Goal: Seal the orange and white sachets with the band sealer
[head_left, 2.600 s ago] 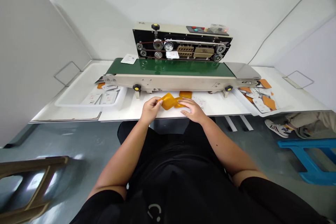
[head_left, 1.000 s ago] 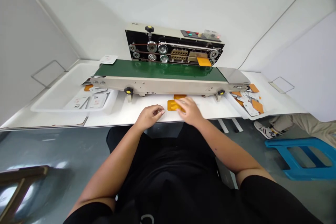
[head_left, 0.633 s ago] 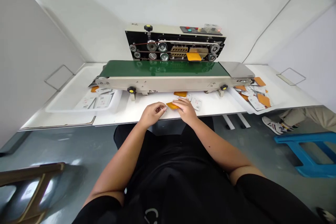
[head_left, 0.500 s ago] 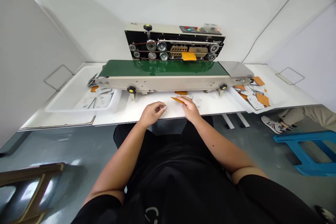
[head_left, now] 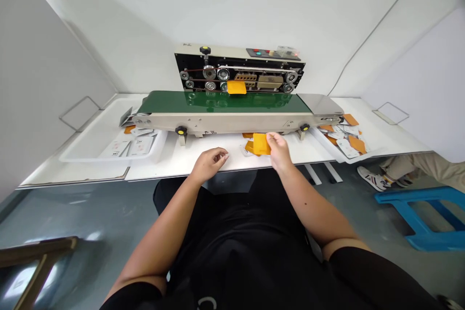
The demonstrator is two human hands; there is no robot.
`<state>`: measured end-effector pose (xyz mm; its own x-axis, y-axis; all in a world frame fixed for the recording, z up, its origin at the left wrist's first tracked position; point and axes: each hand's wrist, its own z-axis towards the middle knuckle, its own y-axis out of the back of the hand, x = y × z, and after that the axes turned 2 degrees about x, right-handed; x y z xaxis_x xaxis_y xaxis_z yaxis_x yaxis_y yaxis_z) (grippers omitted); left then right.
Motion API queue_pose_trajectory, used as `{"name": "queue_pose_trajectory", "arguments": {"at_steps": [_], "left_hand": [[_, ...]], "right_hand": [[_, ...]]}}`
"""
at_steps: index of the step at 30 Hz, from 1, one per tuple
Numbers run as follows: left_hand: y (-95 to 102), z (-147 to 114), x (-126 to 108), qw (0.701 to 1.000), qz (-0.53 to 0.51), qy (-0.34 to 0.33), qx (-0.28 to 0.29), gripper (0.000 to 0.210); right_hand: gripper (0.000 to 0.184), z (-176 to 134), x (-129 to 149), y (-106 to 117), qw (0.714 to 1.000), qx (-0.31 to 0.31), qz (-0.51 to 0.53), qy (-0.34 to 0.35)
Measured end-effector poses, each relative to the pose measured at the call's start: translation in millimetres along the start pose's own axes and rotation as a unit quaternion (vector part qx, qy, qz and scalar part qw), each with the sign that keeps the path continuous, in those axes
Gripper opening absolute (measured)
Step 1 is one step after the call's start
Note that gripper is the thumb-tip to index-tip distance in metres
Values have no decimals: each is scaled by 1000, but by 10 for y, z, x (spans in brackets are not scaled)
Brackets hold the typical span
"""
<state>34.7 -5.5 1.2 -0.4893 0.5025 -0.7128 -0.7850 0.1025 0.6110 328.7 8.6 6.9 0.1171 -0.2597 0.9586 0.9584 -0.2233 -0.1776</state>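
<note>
Between the thumb and fingers of my right hand [head_left: 279, 150] is a small flat orange packet [head_left: 260, 144], raised just above the table. Below it, partly covered, another orange packet [head_left: 249, 147] lies with white packets. My left hand [head_left: 209, 164] rests by the table's front edge, its fingers curled in toward the thumb, with nothing visible in them. Behind both hands stands a band sealing machine [head_left: 240, 70] with a green conveyor belt [head_left: 174, 101]. One orange packet [head_left: 237, 87] sits in its rollers above the belt.
A white tray [head_left: 154, 152] on the left holds white packets and an orange one. On the right, another tray [head_left: 336, 154] is piled with orange and white packets. A blue stool [head_left: 410, 208] and another person's shoe [head_left: 372, 178] are at the right, below the table.
My right hand has moved slightly right and turned the orange packet flat toward me. The packet in the machine has travelled left. My left hand stays nearly in place.
</note>
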Motion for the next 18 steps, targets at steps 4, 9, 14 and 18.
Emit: {"name": "queue_pose_trajectory", "arguments": {"at_steps": [4, 9, 14, 18], "left_hand": [[3, 7, 11, 1000, 3, -2, 9, 25], [10, 15, 10, 1000, -2, -1, 8, 25], [22, 14, -8, 1000, -10, -4, 6, 25], [22, 10, 4, 1000, -9, 3, 10, 25]], "right_hand": [[36, 792, 550, 526, 979, -154, -27, 130], [22, 1821, 1105, 1030, 945, -316, -88, 17], [32, 2195, 1134, 1031, 948, -297, -68, -87], [41, 2296, 1076, 850, 953, -280, -38, -111]]}}
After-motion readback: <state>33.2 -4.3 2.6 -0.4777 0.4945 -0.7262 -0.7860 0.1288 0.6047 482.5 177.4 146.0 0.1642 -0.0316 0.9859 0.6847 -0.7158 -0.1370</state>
